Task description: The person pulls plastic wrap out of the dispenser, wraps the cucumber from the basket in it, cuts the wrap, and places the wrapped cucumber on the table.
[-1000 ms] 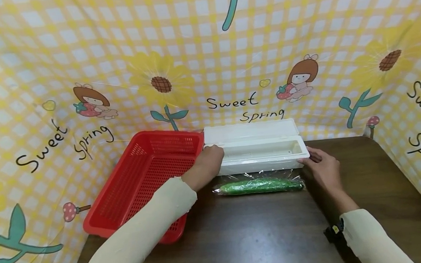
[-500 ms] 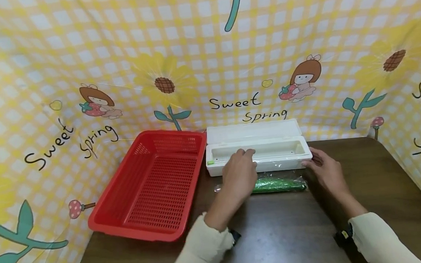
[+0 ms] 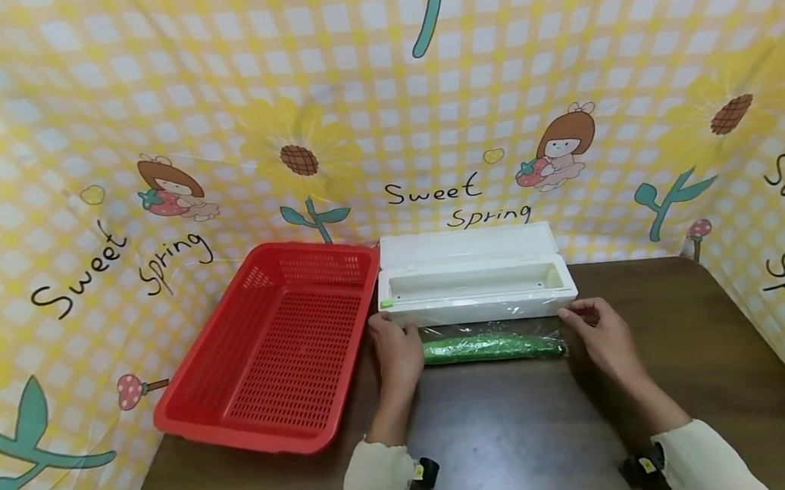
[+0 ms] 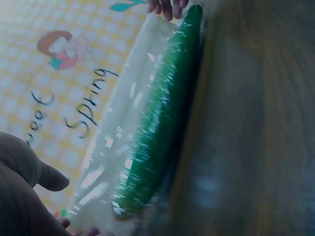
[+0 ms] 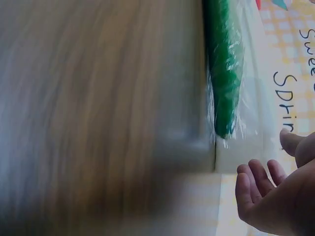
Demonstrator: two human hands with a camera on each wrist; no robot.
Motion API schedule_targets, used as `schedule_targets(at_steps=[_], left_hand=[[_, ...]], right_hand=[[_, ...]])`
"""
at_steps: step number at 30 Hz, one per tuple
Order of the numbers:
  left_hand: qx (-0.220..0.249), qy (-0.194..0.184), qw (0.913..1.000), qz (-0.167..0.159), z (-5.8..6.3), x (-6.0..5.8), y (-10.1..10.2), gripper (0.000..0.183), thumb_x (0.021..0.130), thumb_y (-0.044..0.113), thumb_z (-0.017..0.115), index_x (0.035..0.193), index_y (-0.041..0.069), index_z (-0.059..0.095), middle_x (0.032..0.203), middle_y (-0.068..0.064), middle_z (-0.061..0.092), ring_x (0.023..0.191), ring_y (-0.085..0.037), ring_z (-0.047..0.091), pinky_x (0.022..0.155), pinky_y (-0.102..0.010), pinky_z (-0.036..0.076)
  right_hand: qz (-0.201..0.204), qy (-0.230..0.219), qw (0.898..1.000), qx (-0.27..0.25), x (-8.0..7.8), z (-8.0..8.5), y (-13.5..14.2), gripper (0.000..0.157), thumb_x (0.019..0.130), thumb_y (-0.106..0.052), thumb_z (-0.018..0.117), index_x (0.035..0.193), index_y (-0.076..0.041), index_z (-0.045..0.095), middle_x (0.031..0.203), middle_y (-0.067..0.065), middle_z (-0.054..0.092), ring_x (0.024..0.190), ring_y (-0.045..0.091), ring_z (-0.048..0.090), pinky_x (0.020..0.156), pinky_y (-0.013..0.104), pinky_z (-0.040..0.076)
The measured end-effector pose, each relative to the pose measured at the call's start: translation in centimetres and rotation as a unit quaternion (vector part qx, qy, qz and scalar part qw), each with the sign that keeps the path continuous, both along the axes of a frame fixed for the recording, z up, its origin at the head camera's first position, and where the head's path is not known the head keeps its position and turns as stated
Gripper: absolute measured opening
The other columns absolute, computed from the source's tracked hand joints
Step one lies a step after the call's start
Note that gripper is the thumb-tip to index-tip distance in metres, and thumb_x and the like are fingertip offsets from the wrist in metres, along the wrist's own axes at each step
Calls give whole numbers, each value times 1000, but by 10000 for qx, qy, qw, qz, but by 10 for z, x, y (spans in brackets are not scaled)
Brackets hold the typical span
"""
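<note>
A green cucumber (image 3: 491, 346) wrapped in clear plastic film lies on the table in front of a long white box (image 3: 479, 312). The box's lid (image 3: 468, 246) is raised, and clear film spans its front. A small green tab (image 3: 387, 303) sits at its left front corner. My left hand (image 3: 398, 351) is at that corner, beside the cucumber's left end, thumb apart from the fingers; its fingertips are partly cut off in the left wrist view. My right hand (image 3: 607, 340) is by the box's right front corner, fingers loosely bent, thumb (image 5: 290, 141) apart, nothing visibly held.
A red perforated plastic basket (image 3: 310, 442) stands on the left, close to the box. Yellow checked cloth (image 3: 411, 122) rises behind and at both sides. The brown wooden table (image 3: 501, 435) extends in front of the cucumber.
My left hand went from the box's left end rightward over its front, then back to the left front corner, lower down. My right hand has shifted slightly down from the box's right end.
</note>
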State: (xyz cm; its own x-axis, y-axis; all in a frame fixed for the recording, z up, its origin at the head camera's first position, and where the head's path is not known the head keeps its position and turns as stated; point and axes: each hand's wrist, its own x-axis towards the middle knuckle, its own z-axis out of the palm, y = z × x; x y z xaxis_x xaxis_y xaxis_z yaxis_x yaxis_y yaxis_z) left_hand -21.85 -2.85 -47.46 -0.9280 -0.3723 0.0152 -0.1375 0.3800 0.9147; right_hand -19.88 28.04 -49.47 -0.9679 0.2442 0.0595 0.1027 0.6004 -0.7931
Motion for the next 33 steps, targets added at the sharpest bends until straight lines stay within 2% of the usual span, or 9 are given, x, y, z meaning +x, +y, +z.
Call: schedule_targets(at_steps=[3, 7, 11, 14, 19, 22, 26, 28, 33], left_hand=[[320, 45, 9994, 126, -8, -3, -4, 35, 91, 9, 56, 120, -1, 36, 103, -17, 51, 94, -31, 52, 87, -44, 43], [56, 328, 9991, 273, -12, -4, -5, 24, 93, 10, 56, 114, 3, 47, 90, -10, 58, 85, -26, 55, 80, -40, 44], [-290, 470, 9981, 267, -13, -6, -6, 16, 95, 17, 57, 108, 7, 56, 94, -6, 64, 91, -25, 58, 84, -40, 43], [-314, 406, 9985, 204, -15, -6, -6, 18, 95, 21, 59, 108, 9, 58, 94, -5, 65, 92, -24, 58, 84, -39, 43], [-353, 644, 9973, 24, -16, -5, -8, 11, 91, 17, 65, 101, 11, 65, 88, -4, 64, 85, -21, 57, 81, -37, 42], [-149, 834, 9963, -115, -18, -2, -8, 8, 88, 12, 67, 95, 11, 67, 89, -5, 61, 83, -19, 56, 79, -35, 44], [352, 817, 9958, -238, -21, 2, -9, 6, 88, 13, 68, 94, 12, 66, 92, -5, 61, 84, -17, 57, 77, -34, 48], [634, 826, 9941, -313, -21, 3, -9, 8, 89, 13, 67, 96, 12, 63, 93, -5, 62, 86, -18, 58, 78, -34, 49], [1039, 1148, 9868, -478, -23, 4, -12, 17, 90, 8, 65, 106, 6, 58, 97, -9, 63, 90, -20, 59, 83, -37, 51]], right_hand=[[-38, 128, 9994, -335, -4, -1, -8, 50, 91, -44, 60, 119, -4, 55, 118, 14, 63, 98, 6, 55, 77, 11, 42], [-215, 243, 9964, -777, -9, -2, -16, 50, 90, -41, 63, 119, -1, 53, 113, 15, 63, 89, -4, 52, 73, 9, 43], [-435, 343, 9923, -1111, -12, -3, -23, 47, 90, -38, 64, 118, -2, 53, 104, 8, 63, 84, -1, 52, 69, 11, 44], [-479, 489, 9901, -1228, -11, -4, -26, 40, 90, -34, 65, 114, -3, 57, 96, 2, 63, 82, 1, 53, 68, 13, 44], [-129, 809, 9905, -1107, -8, -4, -25, 28, 91, -26, 66, 106, -3, 67, 95, 4, 67, 82, 1, 55, 69, 13, 44], [121, 929, 9898, -1077, -1, 2, -24, 23, 91, -20, 66, 103, -1, 68, 99, 11, 69, 84, 3, 58, 71, 12, 44], [329, 984, 9893, -1025, 9, 14, -25, 22, 90, -16, 66, 103, 2, 68, 99, 16, 69, 85, 6, 61, 71, 12, 45], [438, 1010, 9890, -988, 13, 17, -25, 22, 91, -15, 66, 104, 3, 68, 100, 17, 69, 86, 7, 62, 71, 12, 46], [799, 1173, 9824, -1211, 16, 17, -21, 20, 92, -12, 63, 105, 4, 66, 104, 23, 67, 89, 13, 64, 73, 14, 49]])
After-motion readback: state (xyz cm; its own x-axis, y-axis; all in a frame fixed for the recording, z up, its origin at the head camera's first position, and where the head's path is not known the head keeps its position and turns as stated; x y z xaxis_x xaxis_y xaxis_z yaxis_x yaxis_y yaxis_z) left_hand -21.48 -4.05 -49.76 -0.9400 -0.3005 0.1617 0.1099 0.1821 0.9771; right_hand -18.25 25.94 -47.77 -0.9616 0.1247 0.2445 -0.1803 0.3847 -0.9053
